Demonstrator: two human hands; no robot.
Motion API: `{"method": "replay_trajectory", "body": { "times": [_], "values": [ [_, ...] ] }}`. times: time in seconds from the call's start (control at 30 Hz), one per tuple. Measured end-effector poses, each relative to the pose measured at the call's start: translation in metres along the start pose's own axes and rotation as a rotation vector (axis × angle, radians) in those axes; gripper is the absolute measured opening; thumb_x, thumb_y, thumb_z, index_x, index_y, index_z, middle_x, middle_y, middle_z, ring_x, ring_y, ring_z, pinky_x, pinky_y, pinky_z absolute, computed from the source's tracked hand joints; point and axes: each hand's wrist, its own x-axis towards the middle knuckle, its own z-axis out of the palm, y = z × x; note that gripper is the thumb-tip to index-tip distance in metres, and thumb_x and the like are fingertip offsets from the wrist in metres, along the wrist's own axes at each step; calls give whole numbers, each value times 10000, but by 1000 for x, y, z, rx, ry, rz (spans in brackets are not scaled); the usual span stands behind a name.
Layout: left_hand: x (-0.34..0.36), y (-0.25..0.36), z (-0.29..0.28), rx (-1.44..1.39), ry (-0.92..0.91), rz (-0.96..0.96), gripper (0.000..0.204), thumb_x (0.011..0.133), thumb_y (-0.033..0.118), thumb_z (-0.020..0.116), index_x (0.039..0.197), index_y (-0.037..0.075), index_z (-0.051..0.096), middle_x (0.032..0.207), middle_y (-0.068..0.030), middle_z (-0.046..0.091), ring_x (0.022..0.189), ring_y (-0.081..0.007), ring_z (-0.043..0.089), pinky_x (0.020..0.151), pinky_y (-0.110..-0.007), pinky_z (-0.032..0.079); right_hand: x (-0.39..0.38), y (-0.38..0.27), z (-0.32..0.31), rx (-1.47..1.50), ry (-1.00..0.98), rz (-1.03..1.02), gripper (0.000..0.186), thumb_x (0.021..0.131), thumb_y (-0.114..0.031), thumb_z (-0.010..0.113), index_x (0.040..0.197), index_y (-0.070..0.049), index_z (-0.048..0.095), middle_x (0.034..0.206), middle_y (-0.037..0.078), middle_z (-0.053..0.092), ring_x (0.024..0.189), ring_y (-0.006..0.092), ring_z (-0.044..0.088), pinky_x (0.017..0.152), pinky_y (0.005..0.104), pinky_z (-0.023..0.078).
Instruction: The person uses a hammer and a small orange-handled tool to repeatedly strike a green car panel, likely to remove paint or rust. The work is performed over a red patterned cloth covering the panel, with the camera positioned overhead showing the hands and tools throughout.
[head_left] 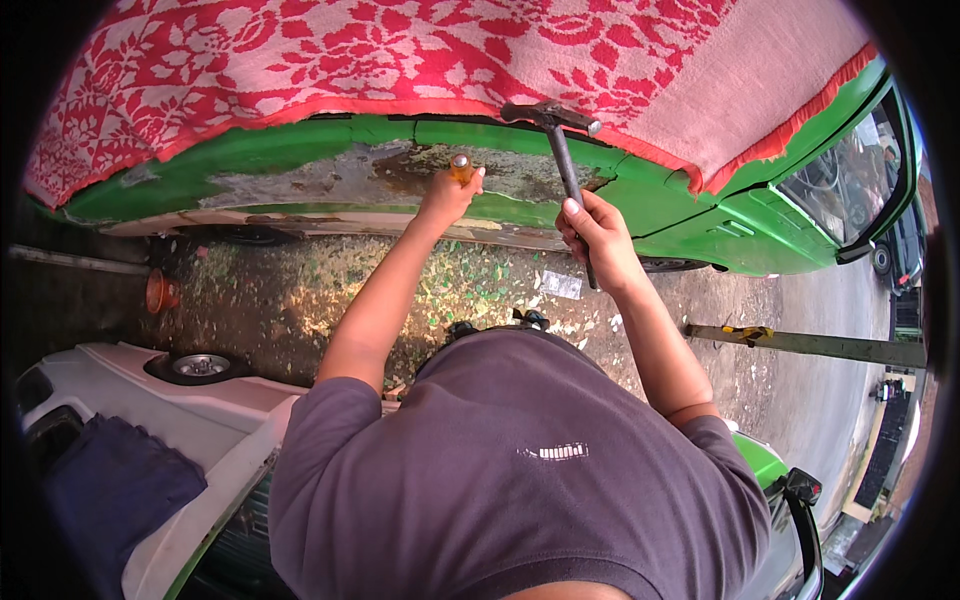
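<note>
My left hand (450, 198) is closed round the amber handle of a screwdriver (461, 170), held against the side of a green car (680, 205). Its blade is hidden behind my fist. A patch of bare, rusty, scraped metal (390, 172) spreads around that spot. My right hand (603, 238) grips a hammer (563, 160) by its dark shaft, head up. That steel head overlaps the lower edge of a red and pink floral blanket (400, 55) draped over the car, and sits to the right of the screwdriver.
Paint flakes and debris litter the ground (330, 290) below the car. An orange bucket (160, 291) stands at far left. Behind me is a pale car (200, 400) with a dark cloth (125, 490) on it. A post (830, 344) with yellow tape crosses on the right.
</note>
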Motion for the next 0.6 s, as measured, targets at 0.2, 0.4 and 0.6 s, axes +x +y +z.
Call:
{"method": "replay_trajectory", "body": {
  "times": [0.2, 0.4, 0.6],
  "values": [
    [2, 0, -2, 25, -8, -80, 316, 953, 326, 588, 859, 29, 636, 713, -27, 675, 547, -95, 555, 541, -278, 470, 16, 20, -16, -204, 43, 11, 386, 990, -396, 527, 829, -45, 532, 697, -14, 459, 630, 75, 423, 576, 238, 359],
    [-3, 5, -4, 3, -1, -93, 306, 953, 310, 589, 848, 25, 631, 715, -31, 677, 550, -97, 555, 541, -282, 470, 17, 17, -10, -393, 35, -161, 342, 966, -366, 573, 1107, -74, 683, 808, 32, 602, 785, 124, 555, 764, 303, 463],
    [-9, 11, -5, -39, 49, -69, 353, 941, 349, 597, 811, 24, 638, 706, -42, 677, 569, -119, 588, 558, -299, 478, 23, 37, -14, -449, 30, -155, 337, 959, -339, 588, 1133, -61, 667, 831, 57, 671, 776, 138, 588, 733, 309, 470]
  ]
}}
